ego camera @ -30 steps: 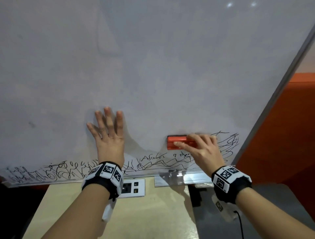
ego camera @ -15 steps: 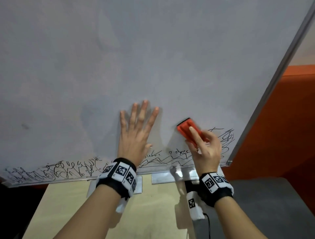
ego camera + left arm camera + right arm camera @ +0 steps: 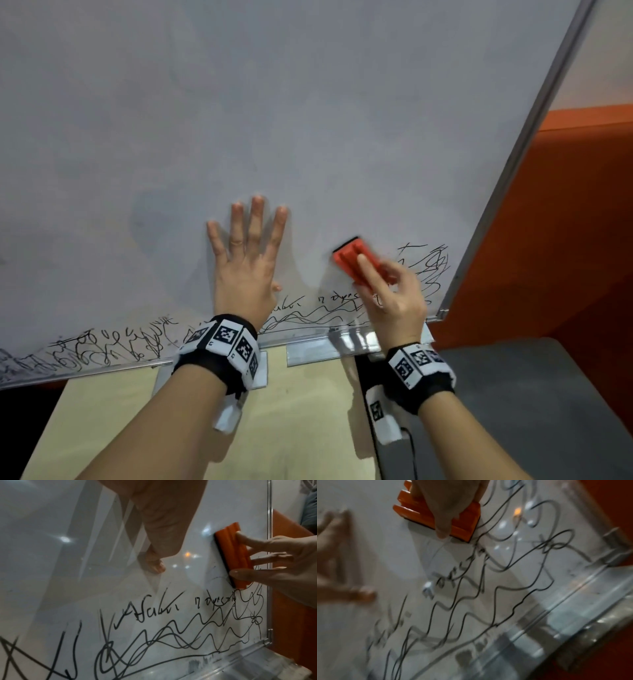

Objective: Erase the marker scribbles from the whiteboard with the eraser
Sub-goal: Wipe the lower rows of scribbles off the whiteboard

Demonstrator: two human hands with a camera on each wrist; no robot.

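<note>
A large whiteboard (image 3: 308, 120) fills the head view, wiped grey above. Black marker scribbles (image 3: 308, 313) run along its bottom edge and bunch at the lower right corner (image 3: 433, 270). My right hand (image 3: 387, 291) grips an orange eraser (image 3: 354, 260) and holds it tilted against the board, just left of the corner scribbles. In the left wrist view the eraser (image 3: 235, 555) sits felt-down above wavy lines (image 3: 171, 635). The right wrist view shows the eraser (image 3: 460, 520) under my fingers. My left hand (image 3: 246, 260) lies flat on the board, fingers spread, left of the eraser.
A metal tray (image 3: 342, 344) runs under the board's lower edge. The aluminium frame (image 3: 513, 164) bounds the board on the right, with an orange wall (image 3: 565, 240) beyond. Below are a pale wooden desk (image 3: 291, 428) and a grey surface (image 3: 513, 411).
My left hand slid right along the board and now lies closer to the eraser. My right hand turned the eraser from level to tilted, and it stays near the corner scribbles.
</note>
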